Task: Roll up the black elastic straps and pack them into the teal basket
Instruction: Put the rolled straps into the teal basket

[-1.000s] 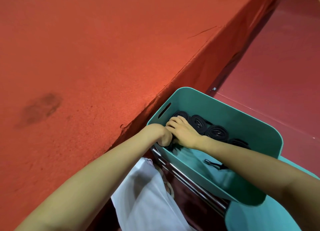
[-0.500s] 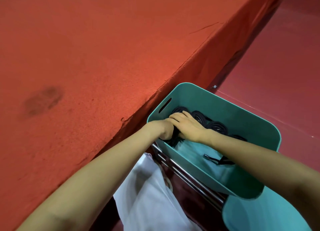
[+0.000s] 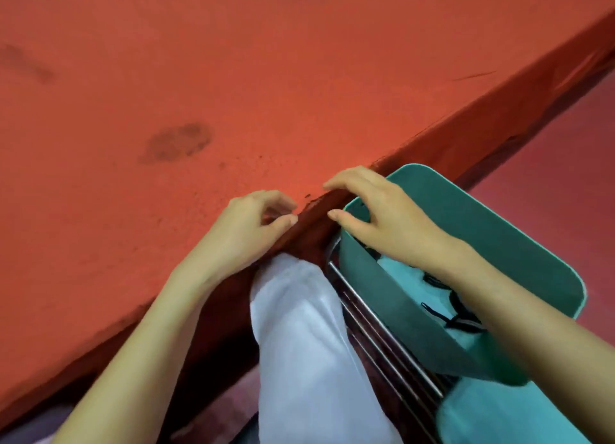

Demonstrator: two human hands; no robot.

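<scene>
Head view, left hand point(image 3: 246, 224), right hand point(image 3: 392, 220), fingers point(image 3: 349, 180) loose, empty, black straps point(image 3: 462, 320) below in basket point(image 3: 392, 307)

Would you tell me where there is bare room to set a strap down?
The red tabletop is bare all round its dark stain. Crowded: its near edge, where the left hand and right hand sit, and the teal basket, holding loose black straps.

The teal basket point(image 3: 382, 297) sits on metal bars point(image 3: 372, 324) beside a red cloth-covered table point(image 3: 299, 61) marked with a dark stain point(image 3: 179, 142)
</scene>
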